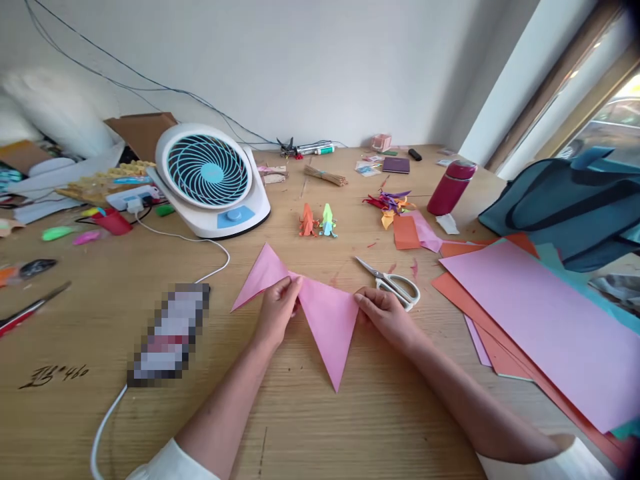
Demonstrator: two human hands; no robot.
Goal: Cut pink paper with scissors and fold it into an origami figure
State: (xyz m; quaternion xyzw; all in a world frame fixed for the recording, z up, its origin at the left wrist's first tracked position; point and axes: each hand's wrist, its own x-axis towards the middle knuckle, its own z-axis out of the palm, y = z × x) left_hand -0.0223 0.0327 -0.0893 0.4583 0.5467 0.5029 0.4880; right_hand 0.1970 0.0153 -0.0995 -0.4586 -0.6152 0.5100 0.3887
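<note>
The fingers (293, 288) of the left hand (274, 312) are closed in a pinch on the pink paper (331, 317), at the crease between its two pointed flaps. The right hand (389, 319) grips the far right corner, thumb and forefinger together. I see the paper held between both hands over the near middle of the table (300, 440), one flap spreading left, the other pointing toward the person; whether it touches the wood I can't tell.

Just beyond the right hand lie the scissors (383, 275), blades pointing far and left. Farther off, an orange figure (307, 223) and a green figure (327, 222) stand side by side. To the left sits the phone (169, 337), its screen blurred out, with the fan (213, 173) beyond it. Over on the right, large coloured sheets (535, 320) overlap near the bag (560, 207), and the bottle (451, 190) stands farther back.
</note>
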